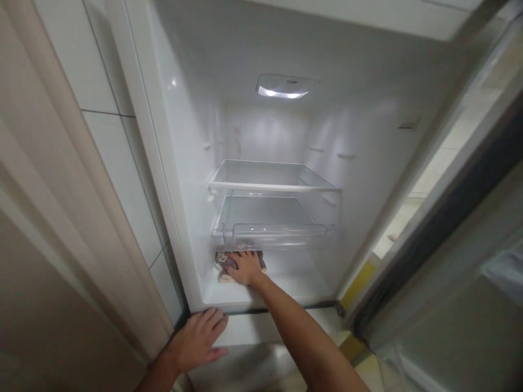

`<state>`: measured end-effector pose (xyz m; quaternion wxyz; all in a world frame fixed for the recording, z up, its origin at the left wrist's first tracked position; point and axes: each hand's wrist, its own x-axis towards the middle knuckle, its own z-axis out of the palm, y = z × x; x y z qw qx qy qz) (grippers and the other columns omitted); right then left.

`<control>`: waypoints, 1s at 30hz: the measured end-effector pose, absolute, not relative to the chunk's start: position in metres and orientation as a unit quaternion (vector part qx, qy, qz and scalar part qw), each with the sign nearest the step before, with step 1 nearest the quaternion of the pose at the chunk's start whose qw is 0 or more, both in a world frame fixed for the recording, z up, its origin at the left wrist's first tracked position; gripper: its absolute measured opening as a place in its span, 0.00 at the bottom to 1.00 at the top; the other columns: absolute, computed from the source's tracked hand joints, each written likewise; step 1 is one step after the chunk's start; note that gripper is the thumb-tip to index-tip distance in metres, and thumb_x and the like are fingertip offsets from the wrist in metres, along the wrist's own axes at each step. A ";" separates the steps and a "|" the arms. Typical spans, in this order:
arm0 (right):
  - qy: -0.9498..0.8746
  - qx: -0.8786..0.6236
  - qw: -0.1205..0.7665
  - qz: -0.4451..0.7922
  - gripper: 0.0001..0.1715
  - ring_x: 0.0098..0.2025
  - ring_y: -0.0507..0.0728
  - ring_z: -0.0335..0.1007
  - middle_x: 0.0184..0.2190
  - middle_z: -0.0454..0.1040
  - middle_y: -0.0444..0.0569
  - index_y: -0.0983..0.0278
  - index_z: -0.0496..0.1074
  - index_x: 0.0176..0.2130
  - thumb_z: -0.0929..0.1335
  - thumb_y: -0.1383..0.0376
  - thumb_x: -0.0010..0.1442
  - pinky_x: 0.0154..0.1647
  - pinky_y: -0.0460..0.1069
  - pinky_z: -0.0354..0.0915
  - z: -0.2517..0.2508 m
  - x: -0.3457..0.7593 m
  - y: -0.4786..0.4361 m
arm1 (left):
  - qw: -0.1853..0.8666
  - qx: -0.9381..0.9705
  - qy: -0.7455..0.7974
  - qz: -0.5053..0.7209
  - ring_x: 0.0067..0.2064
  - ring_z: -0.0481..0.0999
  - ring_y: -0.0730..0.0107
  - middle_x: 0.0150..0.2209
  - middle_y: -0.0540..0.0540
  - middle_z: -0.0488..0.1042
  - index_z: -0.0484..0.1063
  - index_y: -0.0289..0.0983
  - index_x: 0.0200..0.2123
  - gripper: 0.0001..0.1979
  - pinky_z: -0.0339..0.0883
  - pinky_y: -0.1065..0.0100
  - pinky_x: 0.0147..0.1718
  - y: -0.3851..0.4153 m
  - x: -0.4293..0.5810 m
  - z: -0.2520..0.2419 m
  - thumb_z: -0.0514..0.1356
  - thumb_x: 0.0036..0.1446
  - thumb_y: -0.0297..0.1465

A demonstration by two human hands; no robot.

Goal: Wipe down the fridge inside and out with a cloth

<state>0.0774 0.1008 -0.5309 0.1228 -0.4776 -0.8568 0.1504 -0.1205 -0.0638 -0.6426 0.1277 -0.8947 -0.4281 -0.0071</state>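
A folded brown-and-cream patterned cloth lies on the floor of a white fridge compartment, at its left side. My right hand presses down on this cloth, fingers over its top and thumb toward its near edge. Parts of the cloth are hidden under the palm. Outside, at the lower left front edge of the fridge, my left hand rests with fingers stretched out and thumb apart, holding nothing.
Above my right hand sit a clear plastic drawer front and a white-edged glass shelf. A lit lamp is set in the ceiling. The open door stands at the right, and a tiled wall runs along the left.
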 end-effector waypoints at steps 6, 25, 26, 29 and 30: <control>-0.766 -0.624 0.127 0.094 0.30 0.70 0.69 0.60 0.68 0.70 0.59 0.56 0.72 0.68 0.62 0.51 0.74 0.69 0.64 0.52 -0.529 0.199 0.098 | 0.177 -0.887 -0.424 -0.052 0.58 0.76 0.50 0.58 0.38 0.80 0.75 0.41 0.65 0.33 0.65 0.58 0.54 -0.061 -0.124 -0.656 0.62 0.67 0.55; -0.807 -0.566 0.139 0.097 0.32 0.71 0.67 0.62 0.70 0.70 0.54 0.51 0.73 0.68 0.66 0.44 0.72 0.72 0.63 0.54 -0.531 0.184 0.099 | 0.160 -0.882 -0.440 -0.051 0.60 0.75 0.49 0.59 0.36 0.79 0.76 0.41 0.65 0.31 0.64 0.56 0.57 -0.066 -0.119 -0.652 0.61 0.68 0.54; -0.781 -0.601 0.146 0.083 0.32 0.70 0.70 0.63 0.67 0.73 0.58 0.56 0.75 0.67 0.65 0.45 0.73 0.72 0.65 0.53 -0.531 0.195 0.109 | 0.155 -0.881 -0.444 -0.044 0.61 0.75 0.49 0.59 0.36 0.79 0.75 0.41 0.65 0.32 0.64 0.56 0.57 -0.067 -0.119 -0.653 0.60 0.68 0.54; -0.724 -0.667 0.171 0.042 0.26 0.67 0.72 0.67 0.61 0.76 0.63 0.62 0.79 0.60 0.66 0.50 0.75 0.71 0.67 0.56 -0.528 0.209 0.139 | 0.134 -0.882 -0.451 -0.016 0.62 0.74 0.48 0.62 0.36 0.78 0.73 0.42 0.68 0.33 0.65 0.54 0.57 -0.068 -0.118 -0.654 0.59 0.69 0.55; -0.715 -0.675 0.182 0.030 0.24 0.66 0.70 0.68 0.61 0.76 0.61 0.62 0.78 0.59 0.68 0.51 0.74 0.70 0.66 0.60 -0.527 0.207 0.149 | 0.128 -0.883 -0.451 -0.005 0.63 0.74 0.48 0.62 0.36 0.78 0.72 0.43 0.69 0.33 0.65 0.53 0.57 -0.068 -0.118 -0.654 0.59 0.69 0.55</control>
